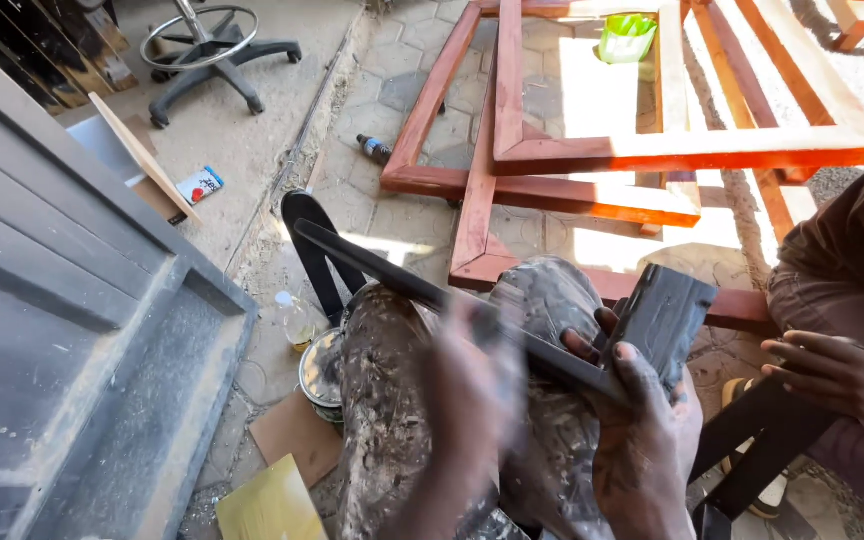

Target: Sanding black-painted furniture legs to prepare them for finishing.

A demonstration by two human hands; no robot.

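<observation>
Gripping the near right end of a long dark-painted wooden piece with a curved far end (392, 275), the right hand (642, 440) wraps its fingers round it. Over its middle, the blurred left hand (472, 385) moves; its grip cannot be told. Both rest above paint-spattered trousers (382, 420). Red-brown wooden frames (592, 160) lie far right; another person's hand (832, 370) rests at right.

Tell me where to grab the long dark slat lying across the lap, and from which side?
Grip the dark slat on its bare stretch left of the blurred left hand, coming from above. The right hand already holds the near end at the dark block; the far end juts out unsupported.
</observation>
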